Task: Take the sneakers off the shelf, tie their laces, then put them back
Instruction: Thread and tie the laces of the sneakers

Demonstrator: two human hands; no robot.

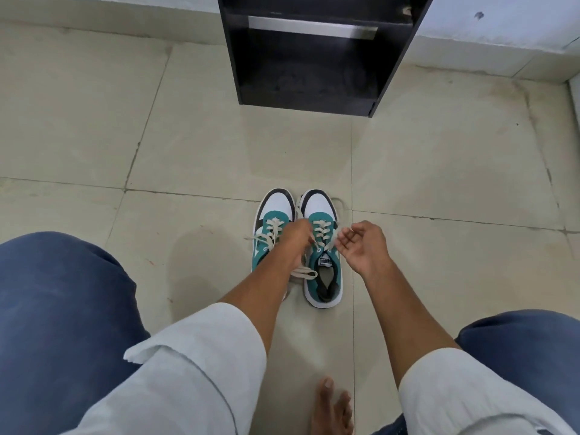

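Sneakers (323, 246), teal suede, flat laces (303, 273)

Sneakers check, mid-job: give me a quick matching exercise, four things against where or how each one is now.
Things:
1. left hand
2. right hand
3. shelf
4. bare foot

States:
A. black, holding no shoes
B. bottom edge of view, on the tile
C. palm up, fingers curled at a lace
D. knuckles up, between the two sneakers' laces

Pairs: 1-D, 2-C, 3-A, 4-B
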